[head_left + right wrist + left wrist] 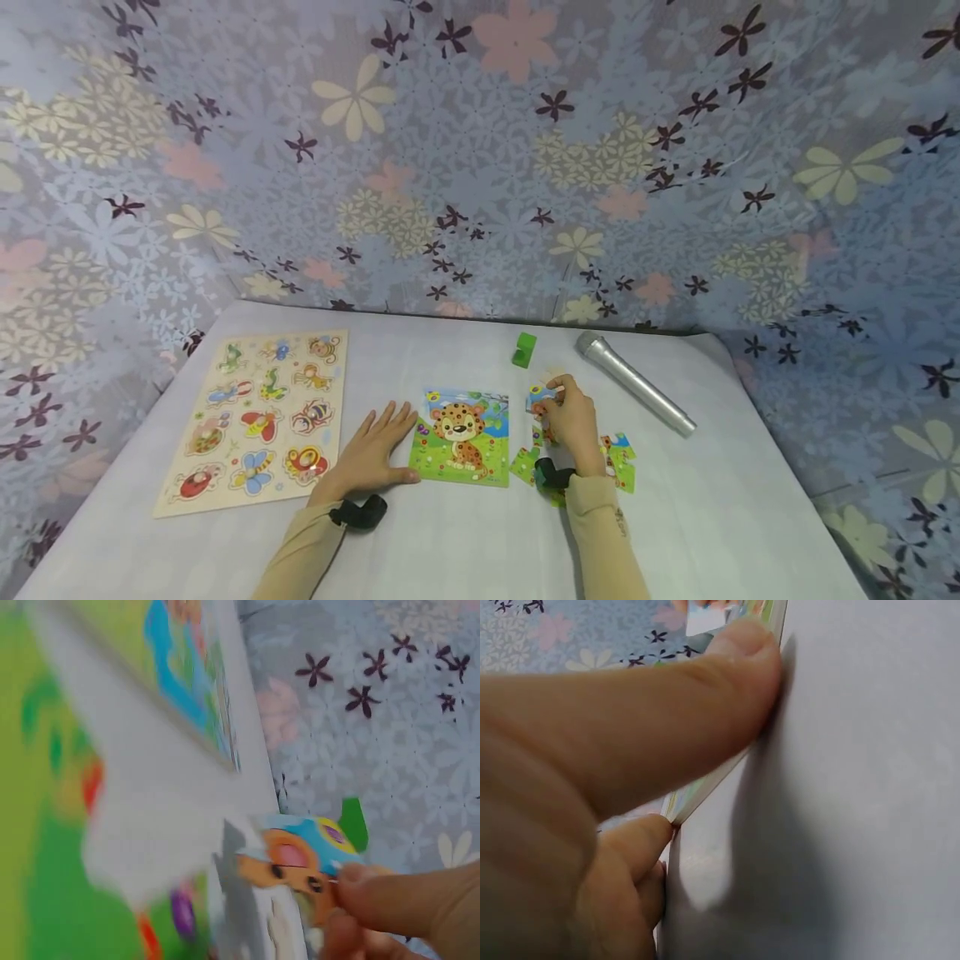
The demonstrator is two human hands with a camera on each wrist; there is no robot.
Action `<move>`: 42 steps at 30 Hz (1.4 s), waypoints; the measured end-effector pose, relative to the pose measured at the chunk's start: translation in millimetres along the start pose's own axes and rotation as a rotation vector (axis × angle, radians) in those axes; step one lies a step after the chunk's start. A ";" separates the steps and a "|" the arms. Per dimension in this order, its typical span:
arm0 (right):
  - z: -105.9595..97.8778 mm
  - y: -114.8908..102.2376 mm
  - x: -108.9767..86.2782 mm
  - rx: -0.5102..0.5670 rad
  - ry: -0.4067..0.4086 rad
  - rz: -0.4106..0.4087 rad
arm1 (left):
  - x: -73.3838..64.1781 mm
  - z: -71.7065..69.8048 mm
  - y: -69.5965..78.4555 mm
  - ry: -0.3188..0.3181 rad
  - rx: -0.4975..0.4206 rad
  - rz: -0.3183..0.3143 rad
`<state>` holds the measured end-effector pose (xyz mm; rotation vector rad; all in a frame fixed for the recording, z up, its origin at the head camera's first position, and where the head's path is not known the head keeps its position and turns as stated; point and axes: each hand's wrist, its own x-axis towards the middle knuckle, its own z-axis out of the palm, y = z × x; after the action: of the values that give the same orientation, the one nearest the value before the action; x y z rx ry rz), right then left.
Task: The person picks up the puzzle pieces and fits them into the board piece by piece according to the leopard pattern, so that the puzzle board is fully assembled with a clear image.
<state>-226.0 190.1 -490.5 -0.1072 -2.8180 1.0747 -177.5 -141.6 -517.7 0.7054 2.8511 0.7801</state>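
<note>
My left hand lies flat with spread fingers at the left side of a square leopard picture board. In the left wrist view the thumb rests along the board's edge. My right hand pinches a jigsaw piece between thumb and fingers, right of the board. Blue sky, a yellow patch and part of a spotted ear show on that piece. Under and around the right hand lie several loose jigsaw pieces, partly hidden by the hand and wrist.
At the left lies a wooden board with insect and animal pictures. A small green block stands behind the leopard board. To the right, a silver microphone lies slantwise. Floral fabric rises behind the white table.
</note>
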 end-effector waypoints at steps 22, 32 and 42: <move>82.7 -72.7 -7.7 0.298 -0.221 -0.057 | -15.3 18.2 14.2 0.014 0.114 0.051; 88.5 -85.2 -4.9 0.123 -0.251 -0.133 | 3.1 13.9 22.0 -0.026 0.009 0.067; 86.9 -79.6 -19.0 0.103 -0.340 -0.232 | 17.7 14.8 18.2 0.055 -0.044 0.117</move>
<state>-221.2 71.5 -503.4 0.4423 -2.9530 1.2823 -182.6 -112.9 -520.9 0.8643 2.8522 0.8893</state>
